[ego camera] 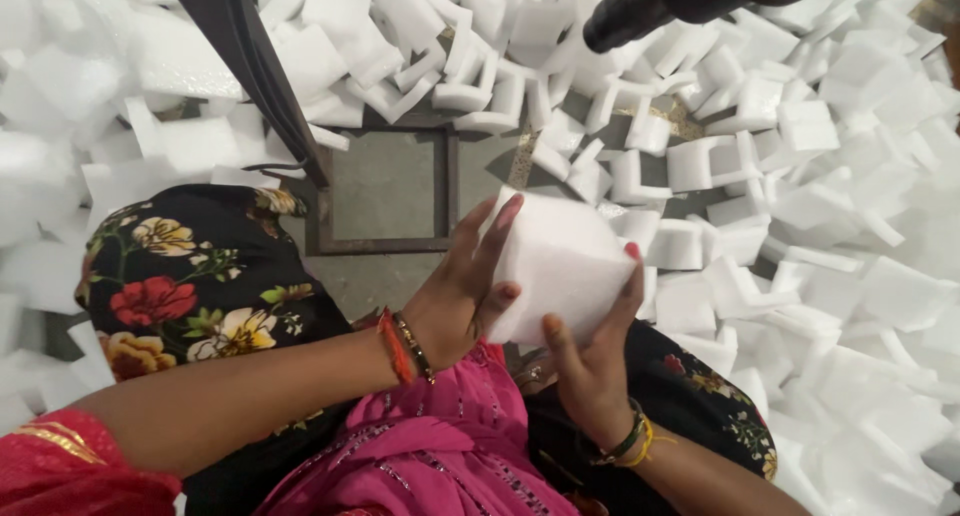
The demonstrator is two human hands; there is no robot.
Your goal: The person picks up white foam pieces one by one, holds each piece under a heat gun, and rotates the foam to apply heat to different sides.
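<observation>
Blocky white foam piece (pixel 560 266) between left hand (pixel 455 301); right hand (pixel 590 361)

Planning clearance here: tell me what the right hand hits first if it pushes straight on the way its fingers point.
The right hand already touches the white foam block; beyond that, probably the foam pieces heaped ahead, though depth is unclear.

Bright, even light fills my head view from above, and the heaped white foam offcuts (pixel 820 146) at the upper left and far right burn out to near featureless glare. The white foam block (pixel 560 266) I hold keeps soft grey shading on its lower face. Shadows are faint; the grey concrete floor patch (pixel 385 181) reads flat and dull. The dark slanted metal bar (pixel 250 66) and black rounded object (pixel 680 1) at the top edge look soft. Edges bow slightly, as from a wide lens.
</observation>
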